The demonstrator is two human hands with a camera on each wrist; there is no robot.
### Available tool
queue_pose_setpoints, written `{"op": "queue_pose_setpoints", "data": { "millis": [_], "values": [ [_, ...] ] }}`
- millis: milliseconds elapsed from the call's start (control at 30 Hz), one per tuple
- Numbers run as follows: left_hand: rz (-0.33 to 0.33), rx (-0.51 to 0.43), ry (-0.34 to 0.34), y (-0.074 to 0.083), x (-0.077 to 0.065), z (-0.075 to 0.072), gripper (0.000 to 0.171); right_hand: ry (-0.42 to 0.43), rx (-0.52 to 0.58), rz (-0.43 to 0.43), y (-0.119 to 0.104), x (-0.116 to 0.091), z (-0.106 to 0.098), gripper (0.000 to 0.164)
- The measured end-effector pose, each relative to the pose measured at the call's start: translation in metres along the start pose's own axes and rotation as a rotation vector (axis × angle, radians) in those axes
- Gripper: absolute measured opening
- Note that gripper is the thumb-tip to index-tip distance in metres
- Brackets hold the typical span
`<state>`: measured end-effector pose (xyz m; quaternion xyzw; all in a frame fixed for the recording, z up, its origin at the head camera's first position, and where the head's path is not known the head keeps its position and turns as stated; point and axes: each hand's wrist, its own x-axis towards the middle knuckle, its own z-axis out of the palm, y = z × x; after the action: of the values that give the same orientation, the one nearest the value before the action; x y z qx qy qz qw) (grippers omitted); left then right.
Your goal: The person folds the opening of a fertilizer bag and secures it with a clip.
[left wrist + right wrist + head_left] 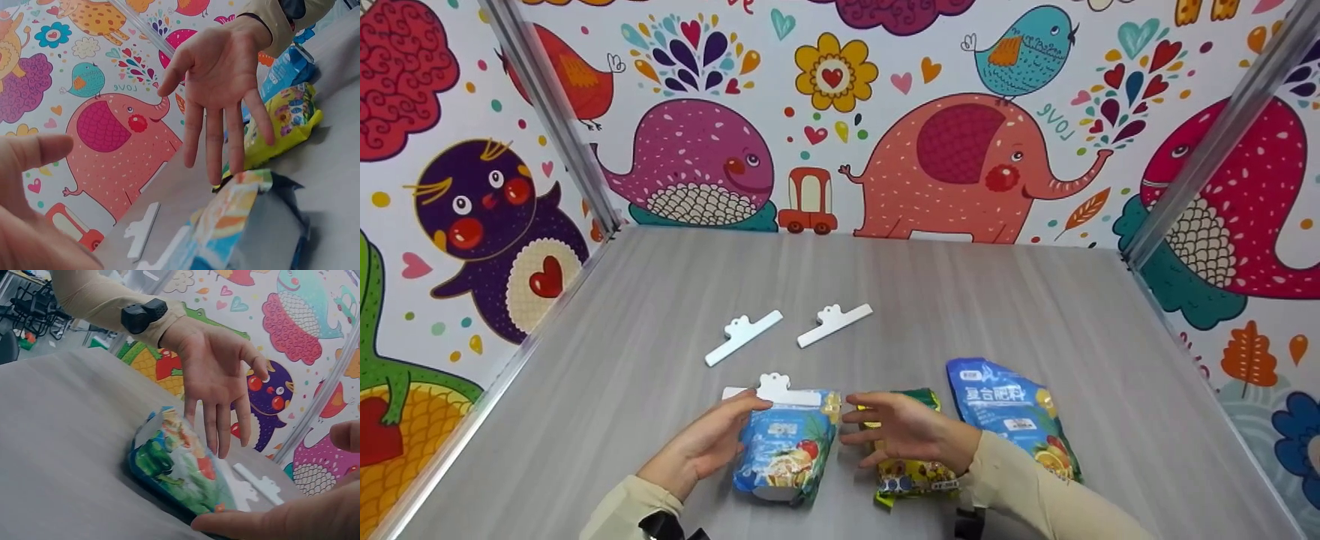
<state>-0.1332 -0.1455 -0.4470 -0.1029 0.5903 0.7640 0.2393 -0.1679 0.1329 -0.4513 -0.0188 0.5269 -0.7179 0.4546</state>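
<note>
A blue bag printed with fruit lies in front of me, a white sealing clip across its top edge. On its left side is my left hand, fingers extended and palm turned inward. My right hand hovers to the bag's right with fingers spread, holding nothing. Both palms face the bag in the wrist views, where the left hand and right hand look straight-fingered. Partly hidden beneath the right forearm is a yellow-green bag with a colourful print.
Two more white sealing clips lie farther back on the grey table. A larger blue fertilizer bag lies at the right, partly covered by the right sleeve. Cartoon-printed walls and metal posts enclose the table.
</note>
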Motion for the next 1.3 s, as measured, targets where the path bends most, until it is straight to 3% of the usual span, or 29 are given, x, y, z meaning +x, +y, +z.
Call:
{"op": "queue_pose_setpoints", "data": {
  "millis": [433,1033,1300],
  "values": [
    [0.105,-0.018,-0.082,0.008,-0.005,0.015,0.087,0.007,-0.085,-0.057,-0.009,-0.012,-0.011,0.073],
    [0.274,-0.179,-0.021,0.010,0.009,0.052,0.089,0.048,-0.150,-0.173,-0.020,-0.032,-0.035,0.072],
    [0.272,-0.203,-0.024,0.005,0.022,0.065,0.083,0.108,-0.162,-0.217,-0.017,-0.036,-0.050,0.070]
  ]
}}
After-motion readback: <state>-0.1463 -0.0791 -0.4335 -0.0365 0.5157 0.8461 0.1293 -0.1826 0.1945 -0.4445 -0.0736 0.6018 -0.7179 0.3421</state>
